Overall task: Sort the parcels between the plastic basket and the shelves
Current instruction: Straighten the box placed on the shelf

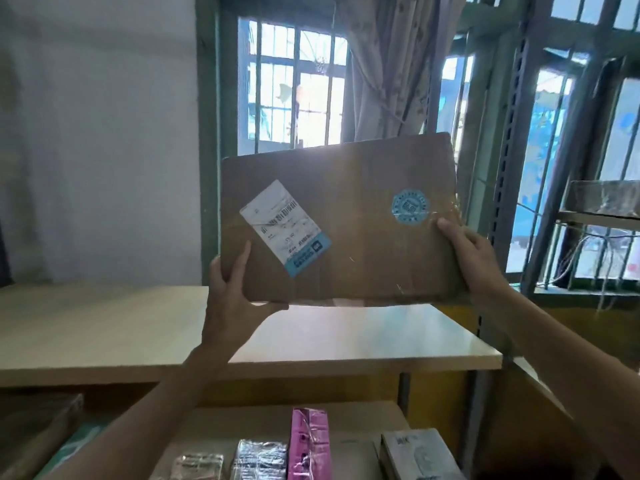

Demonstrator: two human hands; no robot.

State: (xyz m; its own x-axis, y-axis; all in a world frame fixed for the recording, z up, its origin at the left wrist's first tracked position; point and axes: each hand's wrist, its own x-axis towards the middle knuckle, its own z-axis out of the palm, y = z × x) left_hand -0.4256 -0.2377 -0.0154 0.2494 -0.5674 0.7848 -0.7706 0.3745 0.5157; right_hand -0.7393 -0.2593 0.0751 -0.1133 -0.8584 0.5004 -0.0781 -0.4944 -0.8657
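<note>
Both our hands hold one big brown box (346, 220) up in the air. It hangs above the top shelf (104, 334), in front of the window (298, 98), and it does not touch the shelf.

Our left hand (235, 299) grips the bottom left corner. Its thumb lies on the front and its other fingers (273, 308) curl under the bottom edge. Our right hand (474, 258) grips the right side, with the thumb on the front, just below the round blue sticker (410, 206). Its other fingers are behind the box, so we cannot see them. A white label (285, 226) sits on the left part of the front.

We think the box is stiff and not very heavy, because we can hold it up by its edges. It is wide and flat, so one hand could let it tip. The shiny tape near the right side may be slippery. We think two far-apart sides are the best places to hold, with fingers under the bottom.

Near us, on the lower shelf, stand a pink parcel (308, 445), a silver parcel (259, 459) and a grey box (415, 452). We cannot see the basket.
</note>
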